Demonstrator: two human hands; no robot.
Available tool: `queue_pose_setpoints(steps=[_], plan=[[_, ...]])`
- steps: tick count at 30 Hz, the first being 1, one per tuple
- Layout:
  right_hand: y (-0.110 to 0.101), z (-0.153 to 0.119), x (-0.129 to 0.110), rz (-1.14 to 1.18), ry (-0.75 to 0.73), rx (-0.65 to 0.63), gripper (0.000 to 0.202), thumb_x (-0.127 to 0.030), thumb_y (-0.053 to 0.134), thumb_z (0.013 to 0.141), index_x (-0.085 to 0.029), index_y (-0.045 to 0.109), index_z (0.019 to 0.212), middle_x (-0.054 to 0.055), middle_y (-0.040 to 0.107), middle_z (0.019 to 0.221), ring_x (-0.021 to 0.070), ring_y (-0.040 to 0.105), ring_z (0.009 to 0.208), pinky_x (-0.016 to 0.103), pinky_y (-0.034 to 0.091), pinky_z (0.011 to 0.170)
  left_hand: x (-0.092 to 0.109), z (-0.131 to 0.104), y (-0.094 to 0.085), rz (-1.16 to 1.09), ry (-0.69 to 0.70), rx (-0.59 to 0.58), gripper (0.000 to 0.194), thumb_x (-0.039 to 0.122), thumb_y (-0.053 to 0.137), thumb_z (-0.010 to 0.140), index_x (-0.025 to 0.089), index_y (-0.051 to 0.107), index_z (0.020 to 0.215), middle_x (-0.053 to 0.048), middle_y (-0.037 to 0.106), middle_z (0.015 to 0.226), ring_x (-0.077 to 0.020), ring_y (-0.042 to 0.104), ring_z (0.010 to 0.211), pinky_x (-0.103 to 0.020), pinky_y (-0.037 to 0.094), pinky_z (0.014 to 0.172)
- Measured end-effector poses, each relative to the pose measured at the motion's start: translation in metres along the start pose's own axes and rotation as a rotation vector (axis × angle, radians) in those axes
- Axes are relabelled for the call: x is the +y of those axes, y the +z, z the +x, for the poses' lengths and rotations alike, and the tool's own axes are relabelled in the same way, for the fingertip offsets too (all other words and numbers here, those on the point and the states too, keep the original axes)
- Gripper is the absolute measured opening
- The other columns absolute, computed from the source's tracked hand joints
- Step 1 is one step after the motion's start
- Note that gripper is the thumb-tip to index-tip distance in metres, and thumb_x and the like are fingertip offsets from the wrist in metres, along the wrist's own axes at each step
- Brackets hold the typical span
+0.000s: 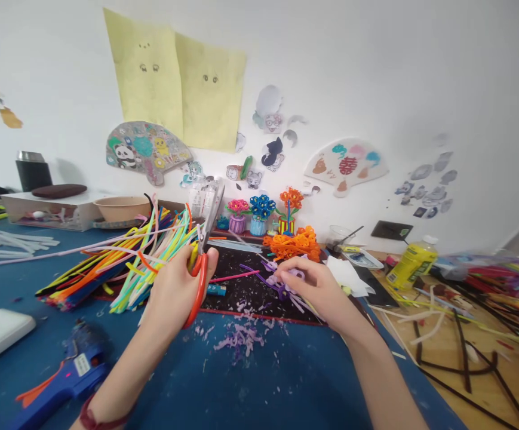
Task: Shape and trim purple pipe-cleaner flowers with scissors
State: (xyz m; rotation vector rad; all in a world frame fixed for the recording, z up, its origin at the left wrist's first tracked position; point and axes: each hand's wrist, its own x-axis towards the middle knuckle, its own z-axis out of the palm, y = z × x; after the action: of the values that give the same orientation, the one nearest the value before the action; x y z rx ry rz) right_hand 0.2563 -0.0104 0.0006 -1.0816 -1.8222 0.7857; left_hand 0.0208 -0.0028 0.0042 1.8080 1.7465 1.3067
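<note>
Blue plastic glue-gun (73, 371) aside, left hand (176, 285) is gripping red-handled steel scissors (201, 285), presumably for clearance, right hand (317, 288) pinching purple fuzzy stems (283, 289).

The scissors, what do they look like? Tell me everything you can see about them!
The scissors have shiny orange-red handles that look like plastic and silvery blades that look like metal. They are held up in the left hand, above the blue table, with the tips pointing up and leaning a little to the right. Fingers hide part of the handles. I can't tell whether the blades are fully closed.
</note>
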Motion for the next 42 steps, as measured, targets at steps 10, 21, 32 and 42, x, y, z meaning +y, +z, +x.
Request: queue_pose_setpoints(steps=[10,21,32,42], plan=[[-0.007,0.004,0.010,-0.220,-0.196,0.203,0.015,-0.033,0.054,0.087,-0.021,0.063,0.082,0.005,0.065,0.086,0.0217,0.059,0.084,0.034,0.044,0.076,0.003,-0.002,-0.008,0.682,0.263,-0.028,0.033,0.055,0.041,0.084,0.023,0.049,0.086,-0.004,0.066,0.075,-0.0255,0.063,0.071,-0.028,0.031,0.056],[-0.013,0.003,0.010,-0.337,-0.320,0.280,0.011,-0.025,0.056,0.086,-0.021,0.063,0.077,0.005,0.055,0.085,0.0219,0.056,0.082,0.035,0.043,0.077,-0.005,0.002,-0.007,0.857,0.405,-0.164,0.035,0.053,0.042,0.084,0.024,0.061,0.090,-0.008,0.073,0.081,-0.0283,0.066,0.073,-0.028,0.023,0.051],[-0.012,0.002,0.007,-0.314,-0.342,0.316,0.013,-0.026,0.056,0.086,-0.021,0.062,0.076,0.004,0.054,0.085,0.0212,0.055,0.082,0.035,0.042,0.077,-0.009,0.004,-0.006,0.771,0.337,-0.207,0.039,0.056,0.045,0.080,0.026,0.065,0.094,-0.008,0.072,0.076,-0.0271,0.067,0.073,-0.027,0.021,0.050],[-0.013,0.002,0.006,-0.278,-0.337,0.321,0.013,-0.027,0.057,0.087,-0.022,0.062,0.076,0.004,0.053,0.085,0.0210,0.054,0.083,0.034,0.042,0.077,-0.012,0.005,-0.004,0.685,0.361,-0.255,0.034,0.056,0.047,0.078,0.026,0.063,0.081,-0.004,0.069,0.067,-0.0249,0.065,0.066,-0.026,0.024,0.050]])
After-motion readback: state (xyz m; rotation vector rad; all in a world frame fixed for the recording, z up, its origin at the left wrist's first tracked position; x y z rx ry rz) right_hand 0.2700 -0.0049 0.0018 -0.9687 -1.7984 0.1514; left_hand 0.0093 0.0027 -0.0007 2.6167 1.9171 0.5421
